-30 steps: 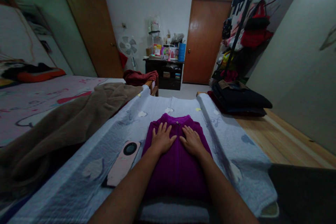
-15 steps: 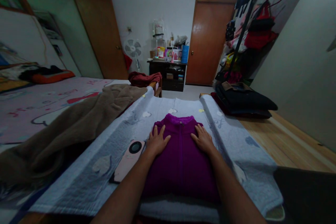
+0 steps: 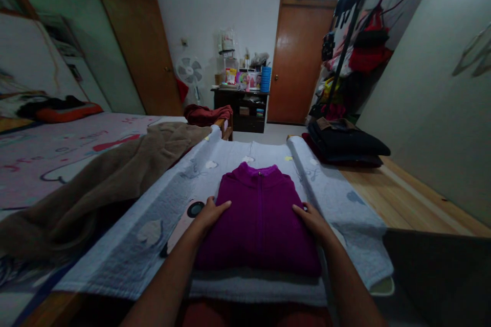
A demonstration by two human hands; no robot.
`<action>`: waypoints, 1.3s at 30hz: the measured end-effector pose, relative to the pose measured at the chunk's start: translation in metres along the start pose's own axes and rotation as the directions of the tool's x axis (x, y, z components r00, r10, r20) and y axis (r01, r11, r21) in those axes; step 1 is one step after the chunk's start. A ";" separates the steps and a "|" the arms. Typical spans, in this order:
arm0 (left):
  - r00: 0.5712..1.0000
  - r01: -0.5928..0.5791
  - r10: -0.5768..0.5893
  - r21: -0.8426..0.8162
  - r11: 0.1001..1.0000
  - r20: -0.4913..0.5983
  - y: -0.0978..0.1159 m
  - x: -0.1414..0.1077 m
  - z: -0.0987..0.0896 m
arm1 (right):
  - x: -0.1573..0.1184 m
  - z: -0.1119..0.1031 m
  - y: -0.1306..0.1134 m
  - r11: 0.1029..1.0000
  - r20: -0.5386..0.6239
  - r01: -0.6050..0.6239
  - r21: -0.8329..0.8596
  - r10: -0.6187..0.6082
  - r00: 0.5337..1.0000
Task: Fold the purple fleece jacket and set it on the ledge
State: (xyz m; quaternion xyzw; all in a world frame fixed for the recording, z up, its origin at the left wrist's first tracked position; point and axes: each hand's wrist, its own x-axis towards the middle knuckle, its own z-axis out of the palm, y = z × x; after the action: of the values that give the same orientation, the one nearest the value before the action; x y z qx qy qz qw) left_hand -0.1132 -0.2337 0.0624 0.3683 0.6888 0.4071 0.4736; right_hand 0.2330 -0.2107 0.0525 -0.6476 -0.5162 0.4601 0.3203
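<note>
A folded purple jacket point(image 3: 261, 219) with a fuzzy collar and a centre zip lies on the pale blue patterned cloth point(image 3: 153, 204). My left hand point(image 3: 211, 213) holds its left edge, thumb on top and fingers down at the side, partly hidden. On the right edge my right hand point(image 3: 312, 219) has the same hold, its thumb on the fabric and its other fingers mostly out of sight. A pink phone point(image 3: 178, 230) with a round black camera lies left of the jacket, partly behind my left forearm.
A brown fleece point(image 3: 126, 168) lies along the left side, beside a pink bed cover point(image 3: 92, 138). Dark folded clothes point(image 3: 345, 143) are stacked on the wooden surface point(image 3: 406, 196) at right. A dark red cloth point(image 3: 207, 114) rests beyond the blue cloth.
Both hands have moved from flat on the jacket's upper part down and outward to its side edges. The jacket's shoulders now show uncovered. The view has shifted slightly.
</note>
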 end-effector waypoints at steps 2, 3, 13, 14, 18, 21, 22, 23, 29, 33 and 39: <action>0.981 0.113 -0.074 -0.216 0.970 0.180 0.007 -0.006 -0.001 | -0.004 0.000 -0.005 0.996 0.072 -0.010 0.092 0.003 0.997; 0.955 0.187 -0.100 -0.305 0.934 0.278 0.011 -0.009 -0.001 | -0.006 0.001 -0.008 0.990 0.105 -0.022 0.137 0.008 0.994; 0.903 0.391 -0.192 -0.550 0.738 0.385 0.027 -0.028 0.008 | -0.012 0.006 -0.028 0.964 0.050 0.118 0.240 -0.134 0.990; 0.907 0.383 -0.187 -0.555 0.738 0.377 0.030 -0.032 0.011 | -0.011 0.004 -0.029 0.961 0.030 0.149 0.233 -0.160 0.987; 0.921 0.345 -0.155 -0.563 0.751 0.358 0.053 -0.053 0.023 | -0.017 -0.019 -0.043 0.960 -0.003 0.217 0.180 -0.220 0.976; 0.946 0.264 -0.089 -0.580 0.771 0.312 0.076 -0.068 0.039 | -0.027 -0.050 -0.059 0.963 -0.058 0.245 0.116 -0.240 0.969; 0.955 0.229 -0.063 -0.581 0.781 0.291 0.083 -0.072 0.046 | -0.030 -0.062 -0.064 0.964 -0.082 0.253 0.085 -0.246 0.966; 0.961 0.194 -0.035 -0.579 0.792 0.274 0.090 -0.074 0.055 | -0.032 -0.075 -0.068 0.963 -0.103 0.260 0.070 -0.253 0.962; 0.892 0.046 0.245 -0.614 0.788 0.380 0.121 -0.072 0.126 | -0.037 -0.161 -0.073 0.961 -0.198 0.264 0.083 -0.244 0.949; 0.767 -0.015 0.444 -0.678 0.735 0.464 0.136 -0.065 0.188 | -0.035 -0.216 -0.068 0.973 -0.288 0.225 0.057 -0.200 0.937; 0.702 0.072 0.493 -0.740 0.669 0.514 0.149 -0.061 0.276 | -0.026 -0.284 -0.049 0.989 -0.391 0.110 0.098 -0.063 0.918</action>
State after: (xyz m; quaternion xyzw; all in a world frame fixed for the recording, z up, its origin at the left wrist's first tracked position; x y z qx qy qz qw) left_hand 0.1852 -0.1704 0.1585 0.3602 0.2001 0.5324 0.7395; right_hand 0.4765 -0.2057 0.2083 -0.6821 -0.4429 0.3382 0.4734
